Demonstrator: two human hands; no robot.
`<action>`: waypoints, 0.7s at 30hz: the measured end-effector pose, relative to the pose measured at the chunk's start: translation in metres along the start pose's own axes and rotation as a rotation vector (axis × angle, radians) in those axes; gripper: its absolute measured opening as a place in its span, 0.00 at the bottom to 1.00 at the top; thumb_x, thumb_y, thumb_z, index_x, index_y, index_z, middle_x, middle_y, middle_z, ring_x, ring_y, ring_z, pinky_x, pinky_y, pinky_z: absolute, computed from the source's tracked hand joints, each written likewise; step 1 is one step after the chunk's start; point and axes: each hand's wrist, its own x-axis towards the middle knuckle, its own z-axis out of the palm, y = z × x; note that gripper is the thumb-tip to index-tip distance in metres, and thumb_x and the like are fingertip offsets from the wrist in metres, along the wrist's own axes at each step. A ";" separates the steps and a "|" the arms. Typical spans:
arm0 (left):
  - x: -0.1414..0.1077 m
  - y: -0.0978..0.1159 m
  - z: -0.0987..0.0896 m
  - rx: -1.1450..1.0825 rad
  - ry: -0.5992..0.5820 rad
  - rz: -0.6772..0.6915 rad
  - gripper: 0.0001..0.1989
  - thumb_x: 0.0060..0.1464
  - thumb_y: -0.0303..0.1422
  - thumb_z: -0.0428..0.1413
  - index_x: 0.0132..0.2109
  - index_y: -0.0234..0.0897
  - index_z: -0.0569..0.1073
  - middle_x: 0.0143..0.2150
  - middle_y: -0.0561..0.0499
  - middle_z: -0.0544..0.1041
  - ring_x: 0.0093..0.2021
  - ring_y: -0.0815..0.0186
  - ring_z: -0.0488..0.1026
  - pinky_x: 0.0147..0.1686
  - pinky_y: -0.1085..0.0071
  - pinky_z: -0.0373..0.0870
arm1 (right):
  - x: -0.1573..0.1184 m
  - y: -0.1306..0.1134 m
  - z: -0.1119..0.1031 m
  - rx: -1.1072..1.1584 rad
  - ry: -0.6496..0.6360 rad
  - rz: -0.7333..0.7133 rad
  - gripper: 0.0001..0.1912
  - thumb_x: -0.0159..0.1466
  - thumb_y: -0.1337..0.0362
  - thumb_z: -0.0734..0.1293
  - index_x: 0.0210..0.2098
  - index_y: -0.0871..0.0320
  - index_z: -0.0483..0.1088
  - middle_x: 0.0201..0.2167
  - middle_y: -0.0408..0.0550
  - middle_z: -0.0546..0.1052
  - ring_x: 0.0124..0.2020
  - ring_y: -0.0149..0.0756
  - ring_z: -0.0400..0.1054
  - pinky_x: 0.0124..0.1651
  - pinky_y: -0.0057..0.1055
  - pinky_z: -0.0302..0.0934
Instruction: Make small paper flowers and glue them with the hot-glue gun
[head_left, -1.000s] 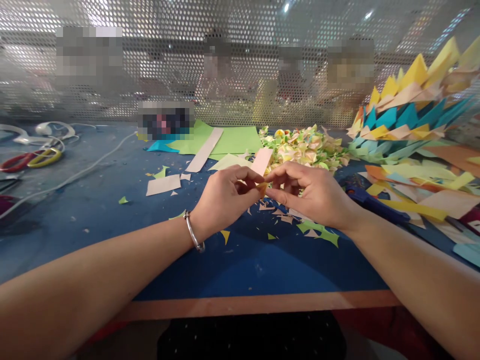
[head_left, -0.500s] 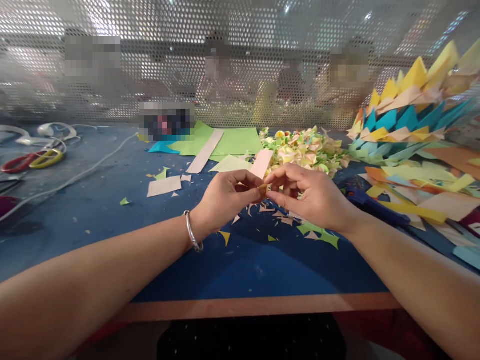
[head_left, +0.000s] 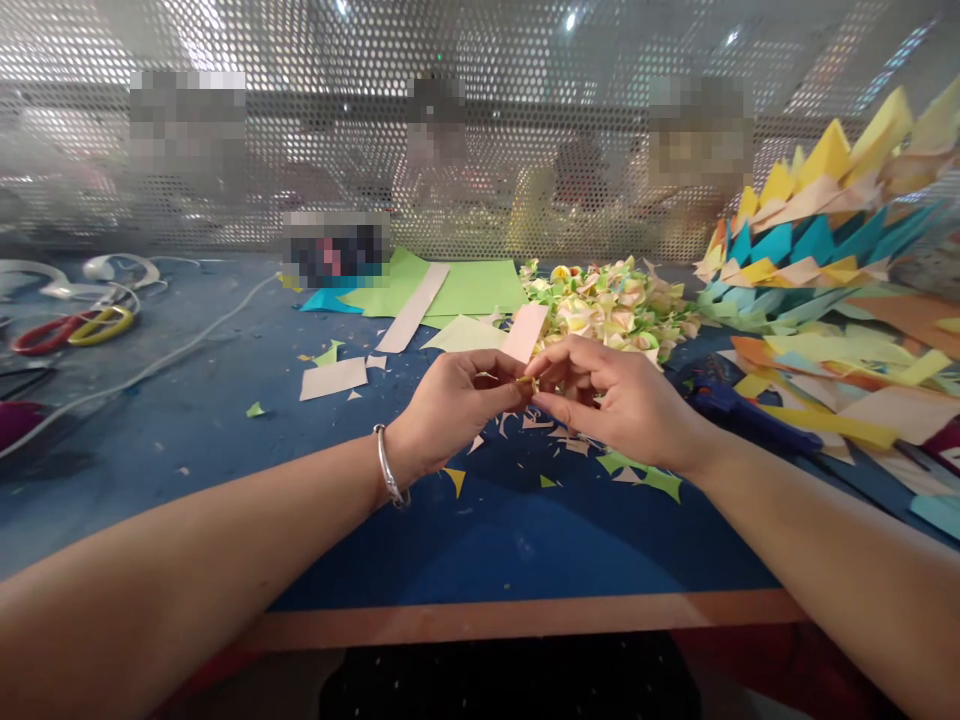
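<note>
- Blue worktop [head_left: 525, 560], littered with paper, in front of a perforated metal screen [head_left: 480, 215]; a flower pile [head_left: 611, 305] of small paper pieces sits near the screen.
- Left hand [head_left: 469, 405]: thumb and finger are pinched on a small yellow piece [head_left: 527, 381], which is in front of the flower pile and a little to its left.
- Right hand [head_left: 611, 395]: fingertips meet the left ones at the yellow piece; whether they grip it or only touch it, I cannot tell.
- Silver bracelet [head_left: 390, 470] on the left wrist.
- Yellow scrap [head_left: 455, 482] and green scrap [head_left: 660, 485], both lying nearer the worktop's front edge than the flower pile.
- Pink strip [head_left: 525, 332], just beside the flower pile on its left.
- Green sheets [head_left: 480, 285] left of the flower pile, with a pale strip [head_left: 416, 308] across them.
- Blue tool [head_left: 739, 410] and loose paper strips [head_left: 907, 405], to the right of the flower pile and nearer the front.
- Folded-paper stack [head_left: 825, 240], yellow, pink and blue, right of the flower pile.
- Scissors [head_left: 103, 325] and a white cord [head_left: 187, 335], well left of the flower pile.
</note>
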 end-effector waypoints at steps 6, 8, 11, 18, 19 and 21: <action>0.000 0.002 -0.001 0.013 0.025 -0.037 0.03 0.50 0.30 0.62 0.32 0.35 0.76 0.30 0.53 0.76 0.30 0.71 0.74 0.37 0.73 0.74 | 0.001 0.003 0.001 0.049 0.009 0.001 0.11 0.65 0.61 0.69 0.45 0.58 0.70 0.30 0.42 0.75 0.21 0.23 0.65 0.22 0.21 0.59; -0.001 0.002 0.000 0.002 0.015 -0.049 0.03 0.51 0.30 0.61 0.33 0.35 0.76 0.31 0.52 0.77 0.31 0.71 0.75 0.37 0.73 0.75 | 0.001 0.004 0.002 0.061 0.010 0.000 0.10 0.65 0.61 0.68 0.45 0.58 0.70 0.31 0.43 0.75 0.21 0.23 0.66 0.22 0.22 0.61; -0.002 0.004 0.000 -0.032 0.009 -0.047 0.03 0.52 0.30 0.61 0.32 0.34 0.76 0.31 0.53 0.76 0.30 0.72 0.74 0.37 0.74 0.75 | 0.001 0.004 0.002 0.062 0.015 -0.008 0.11 0.66 0.61 0.68 0.47 0.57 0.70 0.33 0.44 0.76 0.23 0.25 0.67 0.24 0.22 0.63; -0.002 0.005 0.002 -0.092 0.001 -0.025 0.04 0.53 0.28 0.61 0.31 0.34 0.75 0.29 0.54 0.75 0.29 0.74 0.72 0.35 0.75 0.73 | 0.000 0.007 0.000 0.072 0.029 -0.025 0.12 0.67 0.60 0.68 0.48 0.56 0.70 0.35 0.45 0.76 0.25 0.26 0.70 0.25 0.23 0.65; -0.002 0.005 0.002 -0.088 -0.001 -0.018 0.04 0.53 0.28 0.61 0.31 0.34 0.75 0.29 0.54 0.74 0.29 0.74 0.72 0.35 0.75 0.73 | 0.000 0.007 -0.001 0.079 0.030 -0.024 0.12 0.67 0.60 0.68 0.48 0.57 0.70 0.35 0.45 0.76 0.25 0.26 0.70 0.26 0.23 0.66; -0.001 0.004 0.001 -0.068 0.000 -0.005 0.04 0.53 0.29 0.62 0.31 0.34 0.75 0.29 0.54 0.74 0.28 0.74 0.71 0.36 0.74 0.73 | 0.001 0.006 -0.001 0.090 0.033 -0.015 0.13 0.66 0.60 0.68 0.49 0.57 0.69 0.33 0.45 0.76 0.26 0.28 0.71 0.26 0.24 0.67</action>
